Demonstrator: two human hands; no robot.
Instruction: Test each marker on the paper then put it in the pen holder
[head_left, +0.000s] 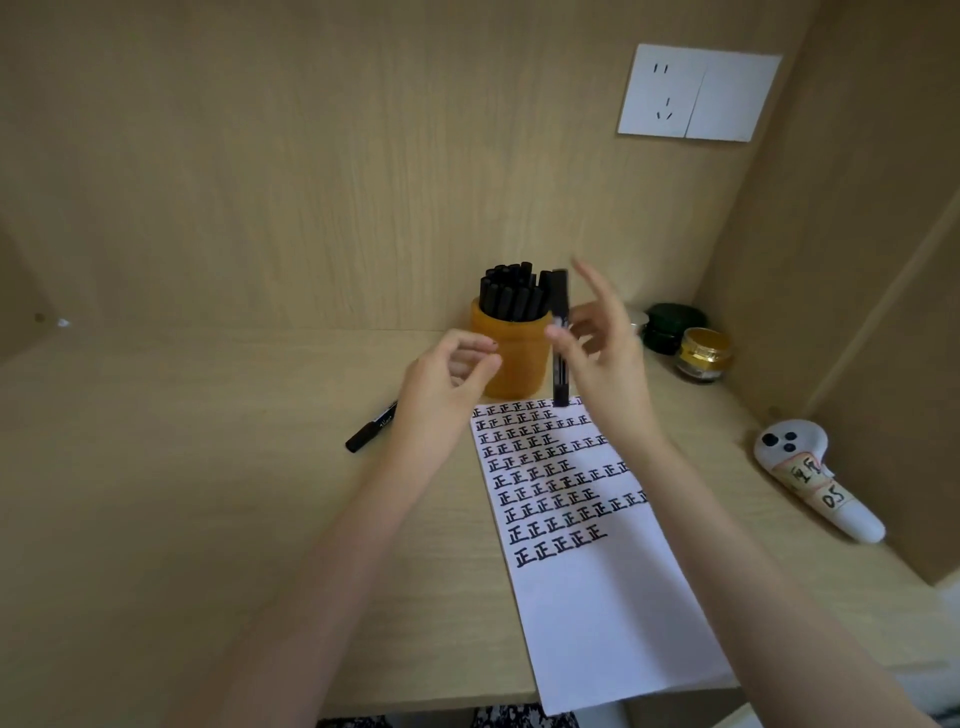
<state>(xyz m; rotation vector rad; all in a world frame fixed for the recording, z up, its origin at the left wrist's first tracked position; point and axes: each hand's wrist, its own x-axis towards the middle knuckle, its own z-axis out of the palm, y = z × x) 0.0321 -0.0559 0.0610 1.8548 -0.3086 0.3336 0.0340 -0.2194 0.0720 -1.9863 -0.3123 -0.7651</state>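
Note:
An orange pen holder (519, 358) stands at the back of the desk, packed with several black markers (511, 293). My right hand (605, 353) pinches a capped black marker (560, 374) upright just to the right of the holder, index finger raised. My left hand (449, 369) hovers in front of the holder with loosely curled fingers, holding nothing. Another black marker (370, 429) lies on the desk to the left, partly behind my left wrist. White paper (597, 597) with rows of black characters lies in front of the holder.
A dark green jar (670, 325) and a gold-lidded jar (704, 356) stand at the back right. A white controller-like device (815, 478) with labels lies on the right. Wooden walls (311, 182) enclose the desk; a wall socket (696, 93) is mounted above.

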